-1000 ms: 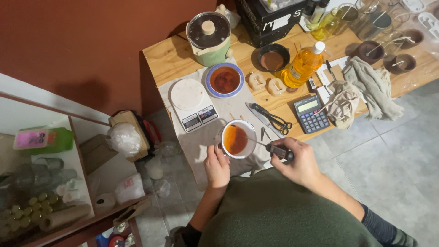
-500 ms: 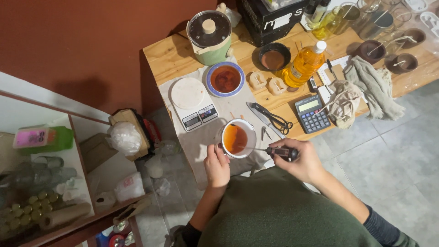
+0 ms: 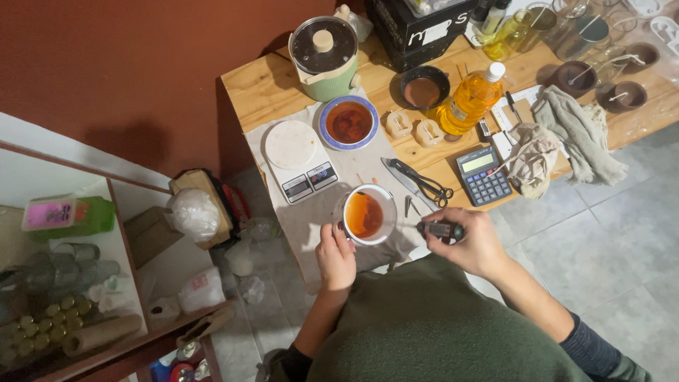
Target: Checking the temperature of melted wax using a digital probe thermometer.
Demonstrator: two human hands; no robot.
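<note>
White round cup of amber liquid (image 3: pixel 366 214): my left hand (image 3: pixel 334 256) grips its side, my right hand (image 3: pixel 472 244) beside it pinches a black probe thermometer (image 3: pixel 440 229)

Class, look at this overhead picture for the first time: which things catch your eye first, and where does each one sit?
At the table's near edge, a white cup of amber liquid is steadied by the left hand, while the right hand holds a small dark probe-like tool beside it. Behind the cup lie a white kitchen scale and a blue-rimmed bowl; a bottle of yellow oil lies further right.
</note>
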